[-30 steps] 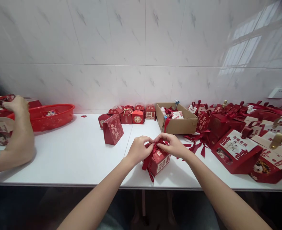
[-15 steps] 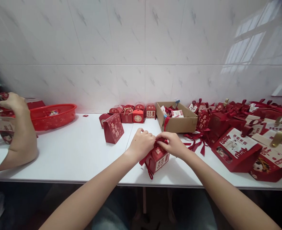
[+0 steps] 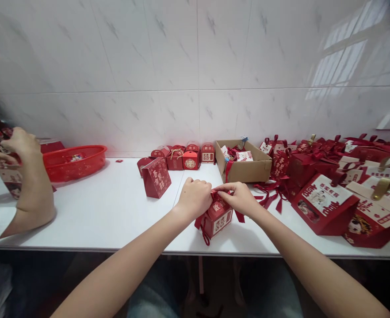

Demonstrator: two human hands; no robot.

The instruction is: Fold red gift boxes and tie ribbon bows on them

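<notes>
A small red gift box (image 3: 219, 219) with a pale double-happiness panel stands on the white table (image 3: 115, 221) before me. Dark red ribbon (image 3: 205, 236) hangs down its near left corner, and another ribbon end shows at its right. My left hand (image 3: 195, 197) is closed at the top left of the box, its fingers curled round the ribbon there. From the right, my right hand (image 3: 237, 197) pinches ribbon at the top of the box between thumb and forefinger. The fingertips partly hide the ribbon on top.
A dark red tent-shaped box (image 3: 157, 177) stands left of my hands. Behind are several small red boxes (image 3: 191, 160) and an open cardboard box (image 3: 248, 172). Many red gift bags (image 3: 327, 207) crowd the right. A red plastic basin (image 3: 82, 165) and a co-worker's arm (image 3: 34, 190) are at left.
My right fingers have shifted slightly at the top of the box, and a ribbon end now shows below my right hand. The co-worker's hands at left have moved a little.
</notes>
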